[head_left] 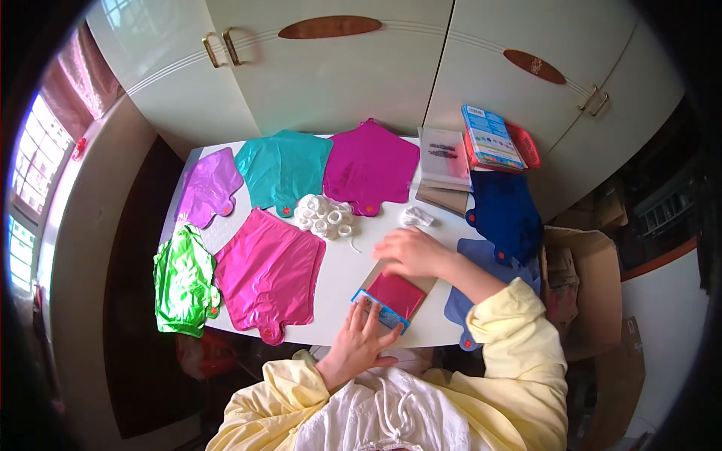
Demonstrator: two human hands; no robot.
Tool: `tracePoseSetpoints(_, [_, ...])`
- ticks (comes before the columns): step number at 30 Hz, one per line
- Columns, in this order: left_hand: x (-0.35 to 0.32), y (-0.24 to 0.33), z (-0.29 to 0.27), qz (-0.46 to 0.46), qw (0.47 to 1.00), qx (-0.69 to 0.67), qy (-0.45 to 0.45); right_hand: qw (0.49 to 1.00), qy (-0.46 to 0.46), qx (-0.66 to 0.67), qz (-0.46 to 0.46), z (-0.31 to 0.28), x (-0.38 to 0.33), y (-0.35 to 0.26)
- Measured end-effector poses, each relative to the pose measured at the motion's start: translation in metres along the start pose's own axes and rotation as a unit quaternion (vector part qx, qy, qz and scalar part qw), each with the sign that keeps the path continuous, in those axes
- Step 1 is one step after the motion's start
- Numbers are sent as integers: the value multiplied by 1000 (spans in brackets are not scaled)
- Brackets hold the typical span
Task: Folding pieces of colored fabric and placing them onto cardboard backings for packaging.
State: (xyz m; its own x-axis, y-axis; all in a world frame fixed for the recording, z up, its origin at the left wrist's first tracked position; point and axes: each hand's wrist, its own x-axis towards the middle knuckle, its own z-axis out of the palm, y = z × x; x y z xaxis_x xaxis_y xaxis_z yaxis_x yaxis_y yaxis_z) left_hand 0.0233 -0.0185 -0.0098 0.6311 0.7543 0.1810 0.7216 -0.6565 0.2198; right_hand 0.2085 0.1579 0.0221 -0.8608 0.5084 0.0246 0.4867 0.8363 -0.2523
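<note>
Six flat foil balloons (269,272) already spread over worktop (342,274); red packet (393,295) unopened, pinned between left hand (359,344) and right hand (412,252), both laid flat.

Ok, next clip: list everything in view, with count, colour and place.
Foil balloons, flat: seven; purple, teal, magenta, pink, green, dark blue, light blue; spread over the white table.
Ribbon coils: pile, white, table centre.
Balloon packet: one, red with blue edge, front edge.
Packets: stack, back right.
Basket: red, back right.
Cardboard box: right of table.
Left hand: on packet's near end.
Right hand: on its far end.
</note>
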Motion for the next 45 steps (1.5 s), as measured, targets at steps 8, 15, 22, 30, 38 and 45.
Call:
tracePoseSetpoints(8, [-3, 24, 12, -60, 998, 30, 18, 969, 210, -122, -48, 49, 81, 14])
tracePoseSetpoints(15, [-5, 23, 14, -60, 998, 26, 16, 956, 220, -195, -7, 35, 60, 5])
tracePoseSetpoints(22, [-4, 23, 16, -70, 997, 22, 31, 968, 129, -212, -37, 17, -6, -18])
tracePoseSetpoints(30, [-4, 24, 16, -69, 997, 25, 33, 984, 154, 70, 51, 19, -44, -21])
tracePoseSetpoints(38, [-5, 24, 20, -64, 997, 25, 37, 916, 49, 307, 253, 24, -43, -14])
tracePoseSetpoints(45, [-5, 24, 19, -65, 997, 24, 33, 944, 93, 221, 225, 35, -24, -20])
